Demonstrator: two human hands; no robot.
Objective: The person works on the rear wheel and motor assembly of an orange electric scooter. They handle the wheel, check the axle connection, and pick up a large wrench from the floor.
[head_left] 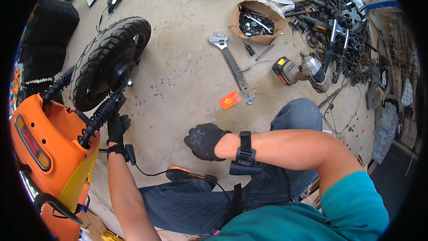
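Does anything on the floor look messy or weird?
Yes: at upper right, a tangled heap of dark parts looks messy. Also, dark spots dot the floor beside the tire; what made them isn't clear.

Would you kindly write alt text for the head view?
A person's gloved left hand is at a black coil spring next to the wheel of an orange vehicle; the gloved right hand is over the concrete floor. Ahead lie an adjustable wrench, a power tool and a paper bag of metal parts.
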